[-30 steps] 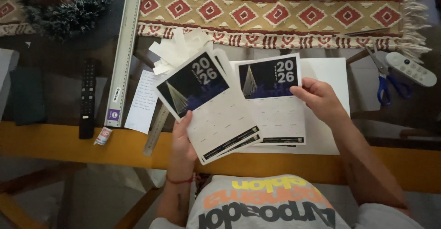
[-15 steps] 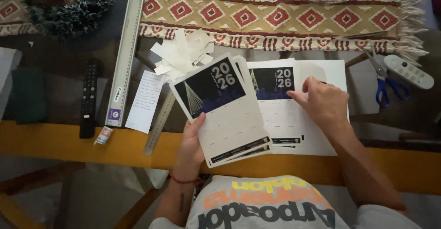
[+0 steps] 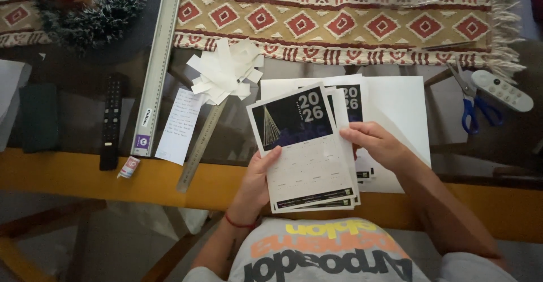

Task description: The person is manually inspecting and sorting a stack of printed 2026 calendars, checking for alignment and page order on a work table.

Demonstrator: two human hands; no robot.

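A stack of calendar cards (image 3: 308,152) is held above the table edge, gripped at its lower left edge and at its right edge. Each card is white with a dark picture panel across the top, large pale numerals and a thin dark strip along the bottom. The stack is slightly tilted and loosely fanned, so that the edges of the lower cards are seen at the right and bottom.

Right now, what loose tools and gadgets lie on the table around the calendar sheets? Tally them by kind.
Rulers: 2, a wide one and a slim one
Remote controls: 2, one black, one white
Scissors: 1, blue-handled
Total: 5
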